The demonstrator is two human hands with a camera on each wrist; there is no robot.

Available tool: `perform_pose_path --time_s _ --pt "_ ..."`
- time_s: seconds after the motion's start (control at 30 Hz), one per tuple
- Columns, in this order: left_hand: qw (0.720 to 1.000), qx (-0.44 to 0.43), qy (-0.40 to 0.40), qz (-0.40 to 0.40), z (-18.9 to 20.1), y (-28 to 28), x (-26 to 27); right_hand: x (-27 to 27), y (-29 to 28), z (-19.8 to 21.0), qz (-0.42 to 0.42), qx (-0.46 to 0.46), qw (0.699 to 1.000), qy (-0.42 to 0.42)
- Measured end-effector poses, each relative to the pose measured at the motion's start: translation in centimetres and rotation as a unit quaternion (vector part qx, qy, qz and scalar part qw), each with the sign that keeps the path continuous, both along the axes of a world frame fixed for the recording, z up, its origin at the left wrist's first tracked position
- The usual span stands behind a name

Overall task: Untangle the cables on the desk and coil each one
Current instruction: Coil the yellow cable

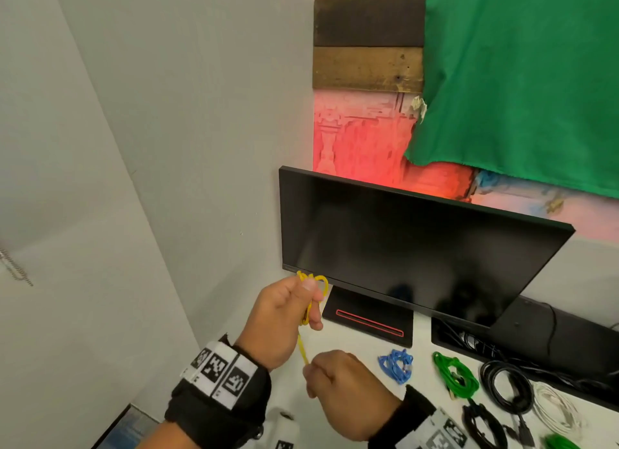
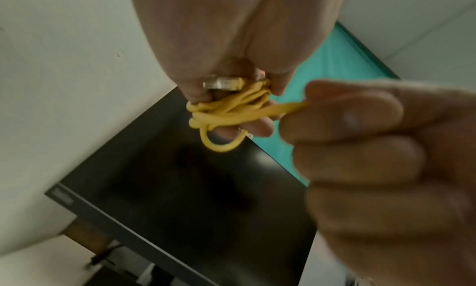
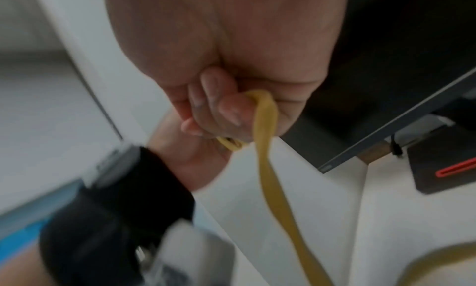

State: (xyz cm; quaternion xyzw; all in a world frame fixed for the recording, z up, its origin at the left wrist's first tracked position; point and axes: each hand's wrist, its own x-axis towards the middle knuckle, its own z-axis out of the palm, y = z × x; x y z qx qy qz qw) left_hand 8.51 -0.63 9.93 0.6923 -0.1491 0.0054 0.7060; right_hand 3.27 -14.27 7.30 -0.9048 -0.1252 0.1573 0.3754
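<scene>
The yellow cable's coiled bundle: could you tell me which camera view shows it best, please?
The left wrist view: the yellow cable shows sharp loops and a plug. The head view shows small loops; the right wrist view shows a blurred strand.

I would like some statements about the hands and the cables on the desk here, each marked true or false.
1. The left hand holds a bundle of loops of the yellow cable. True.
2. The right hand rests flat and empty on the desk. False: it pinches the yellow cable, which runs up to the left hand.
3. A blue cable lies on the desk in front of the monitor. True.
4. The monitor shows a bright picture. False: its screen is dark.
5. The green cable is in the grip of the left hand. False: it lies on the desk, right of the blue cable.
</scene>
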Motion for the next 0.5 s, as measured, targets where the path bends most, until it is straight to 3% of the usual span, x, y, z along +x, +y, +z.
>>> perform_pose_path --time_s 0.1,0.2,0.27,0.37,0.5 --pt "0.989 0.138 -0.039 -0.035 -0.9 0.8 0.0 -0.4 -0.6 2.2 0.001 0.146 0.988 0.048" --pt "0.975 0.194 -0.019 -0.103 -1.1 1.3 -0.5 -0.4 -1.5 4.0 0.018 0.183 0.982 -0.037" --pt "0.971 0.190 0.026 -0.145 -0.8 1.5 -0.7 -0.1 -2.2 4.7 0.033 0.136 0.984 -0.109" --pt "0.962 0.172 0.077 -0.197 -0.2 2.0 -0.6 0.2 -2.9 5.1 0.008 -0.007 0.982 -0.191" --pt "0.941 0.242 0.079 -0.225 0.1 2.8 -0.1 0.2 -3.4 4.3 -0.044 -0.078 0.974 -0.206"
